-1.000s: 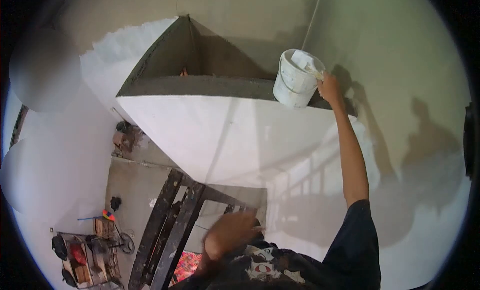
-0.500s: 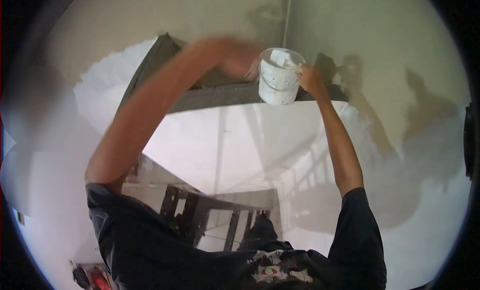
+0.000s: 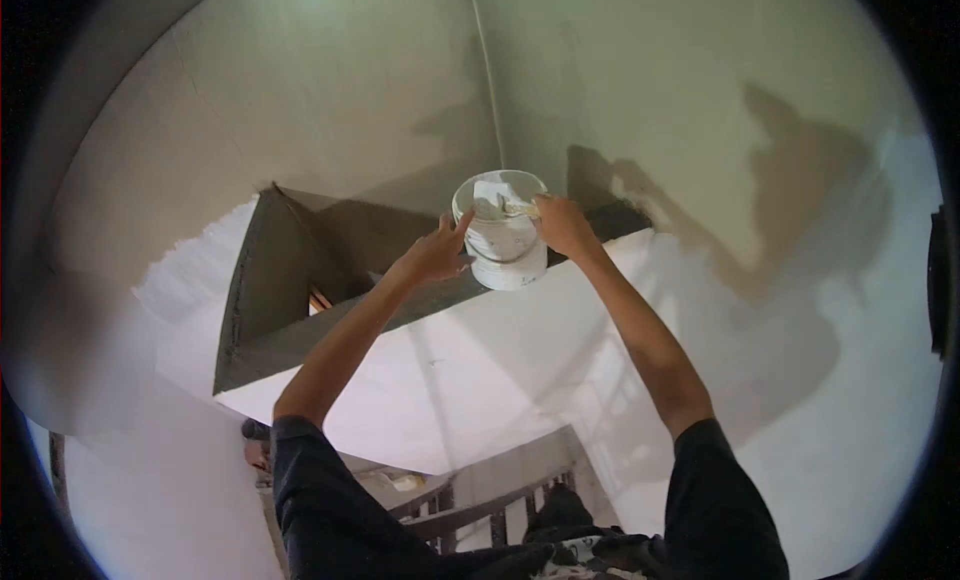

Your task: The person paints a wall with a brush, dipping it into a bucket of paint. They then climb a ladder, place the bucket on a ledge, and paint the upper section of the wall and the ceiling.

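My right hand [image 3: 562, 227] is gripping the pale handle [image 3: 522, 210] of a tool, perhaps a brush, in its closed fingers at the rim of 1 white bucket [image 3: 508, 272], while my left hand [image 3: 432, 256] is reaching to the other side with open fingers, touching or just short, I cannot tell. The bucket is standing on the grey ledge [image 3: 410, 308] above the white wall [image 3: 480, 365]. I am handling the tool at the bucket's mouth, I judge, and moving either would be calling for steadiness.
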The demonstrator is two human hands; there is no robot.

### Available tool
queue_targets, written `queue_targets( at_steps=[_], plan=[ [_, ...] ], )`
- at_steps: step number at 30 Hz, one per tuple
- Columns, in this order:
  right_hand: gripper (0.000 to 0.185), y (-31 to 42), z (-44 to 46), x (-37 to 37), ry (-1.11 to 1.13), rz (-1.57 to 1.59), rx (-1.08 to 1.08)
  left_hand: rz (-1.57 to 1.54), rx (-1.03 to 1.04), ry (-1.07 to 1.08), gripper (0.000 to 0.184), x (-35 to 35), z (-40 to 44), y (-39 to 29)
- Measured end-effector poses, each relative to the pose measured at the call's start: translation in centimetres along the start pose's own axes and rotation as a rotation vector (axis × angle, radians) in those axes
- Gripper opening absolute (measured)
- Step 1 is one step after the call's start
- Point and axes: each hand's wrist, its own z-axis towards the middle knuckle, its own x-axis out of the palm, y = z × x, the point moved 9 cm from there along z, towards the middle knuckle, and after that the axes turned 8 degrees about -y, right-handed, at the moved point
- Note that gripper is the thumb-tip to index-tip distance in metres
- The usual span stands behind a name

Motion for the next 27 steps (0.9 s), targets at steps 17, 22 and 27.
queue_targets(
  at_steps=[17,22,27],
  plan=[
    [0.031,-0.4,-0.4,-0.1,0.043,-0.046,0.142,-0.042,0.152,-0.356,0.079,3.4,0.6,0.4],
    [0.032,-0.3,-2.1,-0.1,0.040,-0.109,0.224,-0.057,0.066,-0.238,0.080,2.9,0.3,0.0],
    [0.031,-0.6,-2.3,-1.0,-0.008,-0.097,0.245,-0.101,0.146,-0.250,0.082,3.6,0.9,0.3]
  ],
)
